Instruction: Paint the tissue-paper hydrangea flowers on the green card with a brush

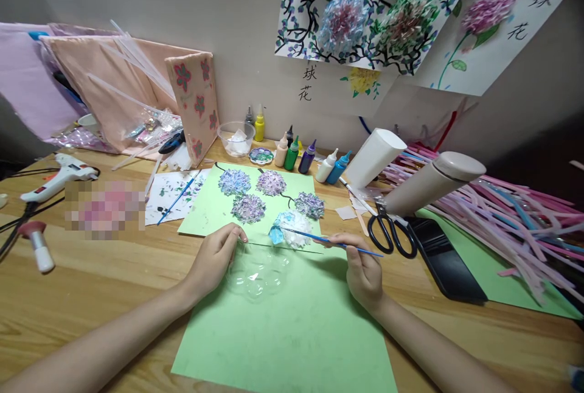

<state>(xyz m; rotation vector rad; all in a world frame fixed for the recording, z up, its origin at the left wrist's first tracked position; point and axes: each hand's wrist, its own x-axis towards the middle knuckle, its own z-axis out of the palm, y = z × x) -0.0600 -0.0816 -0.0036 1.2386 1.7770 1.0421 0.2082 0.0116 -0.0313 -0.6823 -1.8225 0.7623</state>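
Colouring, seemingly: right hand (364, 268) grips brush (319, 238) at white flower (298, 221) on card's (207, 213) near edge, left hand (213, 259) pinching clear palette (256, 286); pale petals (301, 241) probably want dabbing next.

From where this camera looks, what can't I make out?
All head view:
Left hand: palm, hidden by the hand's own back.
Thin blue paintbrush in the right hand: bristles, too small against the ruffled white-and-blue flower.
Pink patch: shape, blurred into squares.
White paper painted with black branches: top, cut off by upper edge.
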